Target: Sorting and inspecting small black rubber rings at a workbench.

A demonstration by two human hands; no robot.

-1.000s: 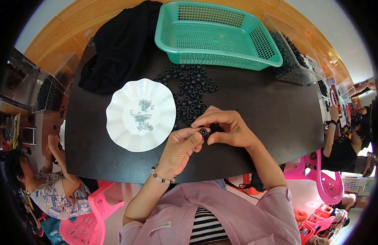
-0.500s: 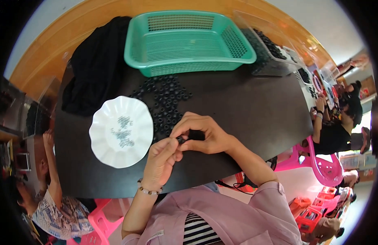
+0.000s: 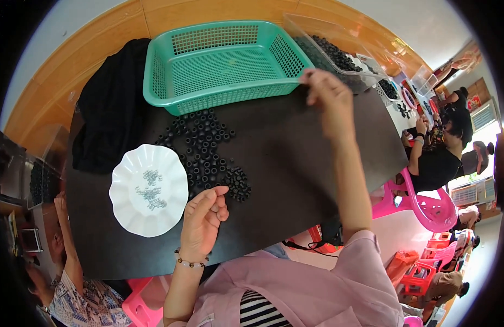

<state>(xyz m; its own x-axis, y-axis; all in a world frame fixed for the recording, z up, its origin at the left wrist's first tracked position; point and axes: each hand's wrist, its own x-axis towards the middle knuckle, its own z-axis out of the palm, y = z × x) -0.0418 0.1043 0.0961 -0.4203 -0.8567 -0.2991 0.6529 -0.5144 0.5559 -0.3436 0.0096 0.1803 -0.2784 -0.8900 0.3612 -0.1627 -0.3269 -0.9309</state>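
Observation:
My left hand (image 3: 204, 220) is near the table's front, its thumb pressed to curled fingers; whatever they may hold is hidden. Just beyond its fingertips lies a tight cluster of small black pieces (image 3: 236, 184). Further off, many larger black rings (image 3: 205, 136) are scattered. Stretched far forward, my right hand (image 3: 332, 101) hovers by the right front corner of the green plastic basket (image 3: 224, 101). Its fingers are bent together, slightly blurred, with a dark speck at their tips too small to name. A white scalloped plate (image 3: 124, 201) left of my left hand holds tiny silvery pieces (image 3: 152, 191).
A clear plastic bin (image 3: 366, 82) with black pieces stands right of the basket. Black cloth (image 3: 110, 109) lies at the left on the dark table (image 3: 295, 169). One person (image 3: 440, 158) works at the right beside a pink chair (image 3: 434, 210); another (image 3: 80, 294) sits at the left.
My hands have come apart. The right one has swung forward and right to the basket's corner, uncovering the small pieces. My left hand stays near the plate, and the whole view has shifted slightly.

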